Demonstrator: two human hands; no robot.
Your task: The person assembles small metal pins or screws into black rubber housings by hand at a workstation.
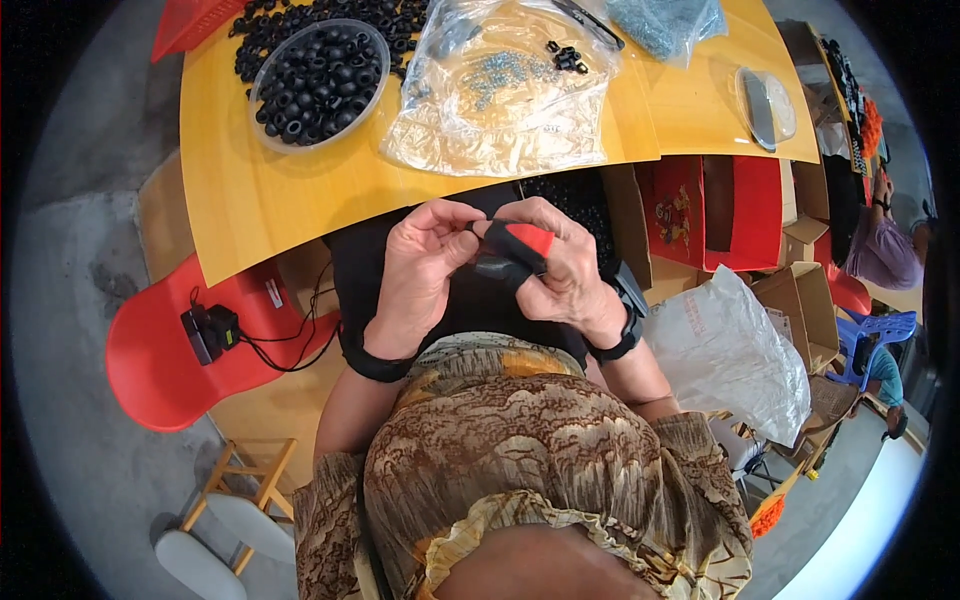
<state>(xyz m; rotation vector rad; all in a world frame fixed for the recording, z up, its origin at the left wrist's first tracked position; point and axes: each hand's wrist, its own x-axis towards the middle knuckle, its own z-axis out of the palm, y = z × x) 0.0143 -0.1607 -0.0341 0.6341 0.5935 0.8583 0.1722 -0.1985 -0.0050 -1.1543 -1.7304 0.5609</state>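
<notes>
My left hand (428,260) and my right hand (568,268) meet just in front of the table edge, above my lap. A black-and-red thing (527,240) sits curved in my right hand, around the fingers; its kind is not clear. Thumb and forefinger of my left hand pinch close to the right fingertips, on a small dark piece (473,228) mostly hidden by the fingers. Beyond them on the yellow table (330,190) stands a clear round tub (375,118) full of black hollow knobs (318,85). To its right lies a clear plastic bag (440,140) with small metal parts (500,75) on it.
More black knobs (265,30) lie loose behind the tub. Several small black pieces (567,57) and a slim black tool (590,22) rest on the bag. A phone (757,110) lies at the table's right. Below are red boxes (755,215); a red chair (165,340) stands left.
</notes>
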